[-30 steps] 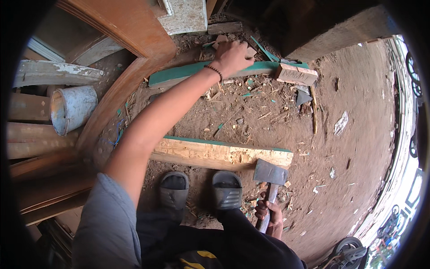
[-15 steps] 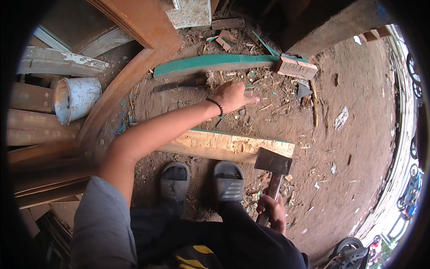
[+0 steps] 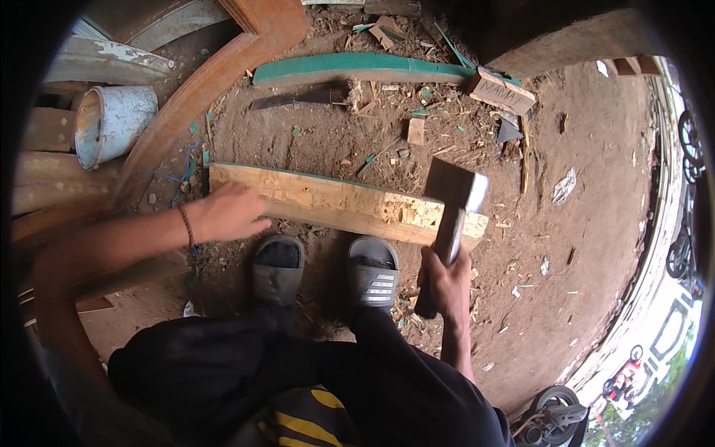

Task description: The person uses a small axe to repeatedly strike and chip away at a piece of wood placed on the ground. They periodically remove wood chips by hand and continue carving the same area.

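My right hand (image 3: 449, 281) grips the wooden handle of a hatchet (image 3: 452, 186), its dark metal head raised over the right end of a board (image 3: 328, 195). This board lies across the ground just beyond my sandals, with a green far edge and a rough, chipped pale face. At the board's left end is my left hand (image 3: 232, 211), palm down and slightly blurred, fingers partly spread with nothing in them. Whether it touches the wood I cannot tell. Past the board, a small wood block (image 3: 415, 132) rests on the dirt.
A green-painted curved beam (image 3: 357, 68) lies farther off, with a handsaw (image 3: 298, 99) near it and a lettered wood block (image 3: 503, 92) at its right end. A stained bucket (image 3: 119, 127) and a brown wooden frame (image 3: 175, 97) stand left. Wood chips litter the ground.
My left hand has moved back and left, from beyond the board to its left end, uncovering the small block. My right hand has lifted the hatchet higher and farther forward.
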`<state>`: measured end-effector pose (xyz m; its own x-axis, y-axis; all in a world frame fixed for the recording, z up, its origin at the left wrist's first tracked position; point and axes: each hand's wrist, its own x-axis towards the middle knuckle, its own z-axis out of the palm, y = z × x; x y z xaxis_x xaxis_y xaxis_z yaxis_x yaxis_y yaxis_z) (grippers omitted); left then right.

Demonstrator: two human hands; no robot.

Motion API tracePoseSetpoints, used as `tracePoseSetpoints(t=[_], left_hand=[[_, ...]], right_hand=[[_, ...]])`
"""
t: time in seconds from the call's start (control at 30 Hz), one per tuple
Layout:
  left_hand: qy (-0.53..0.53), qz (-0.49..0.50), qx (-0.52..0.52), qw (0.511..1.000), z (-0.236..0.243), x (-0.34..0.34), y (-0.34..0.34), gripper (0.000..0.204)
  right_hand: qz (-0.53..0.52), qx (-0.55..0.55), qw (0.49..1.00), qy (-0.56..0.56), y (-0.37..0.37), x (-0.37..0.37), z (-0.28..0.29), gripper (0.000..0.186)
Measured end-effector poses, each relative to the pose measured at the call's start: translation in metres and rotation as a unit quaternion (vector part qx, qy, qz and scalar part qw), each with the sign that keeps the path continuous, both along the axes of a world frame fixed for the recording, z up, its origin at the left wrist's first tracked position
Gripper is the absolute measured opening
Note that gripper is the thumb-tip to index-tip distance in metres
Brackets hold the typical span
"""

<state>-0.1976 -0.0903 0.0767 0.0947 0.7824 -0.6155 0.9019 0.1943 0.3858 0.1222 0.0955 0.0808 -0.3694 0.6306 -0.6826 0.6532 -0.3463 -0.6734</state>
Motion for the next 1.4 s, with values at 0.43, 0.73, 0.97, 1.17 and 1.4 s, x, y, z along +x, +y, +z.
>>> tracePoseSetpoints(t=[0.43, 0.73, 0.97, 1.17, 1.4], left_hand=[[-0.186, 0.235, -0.073, 0.951, -0.022, 0.086, -0.069, 0.025], [-0.196, 0.268, 0.043, 0.942, -0.031, 0.085, -0.062, 0.021], [-0.189, 0.263, 0.012, 0.946, -0.035, 0.090, -0.066, 0.020], [-0.166, 0.268, 0.047, 0.948, -0.048, 0.091, -0.075, 0.021], [-0.156, 0.246, -0.021, 0.956, -0.050, 0.096, -0.073, 0.022]], right_hand=[[0.009, 0.173, 0.974, 0.143, 0.046, -0.084, 0.004, 0.015], [0.095, 0.057, 0.992, -0.065, 0.060, -0.071, -0.028, 0.015], [0.010, 0.044, 0.998, -0.044, 0.053, -0.051, 0.000, 0.016], [-0.005, 0.122, 0.992, -0.034, 0.063, -0.004, -0.006, 0.016], [-0.010, 0.199, 0.980, 0.005, 0.079, 0.014, 0.013, 0.019]])
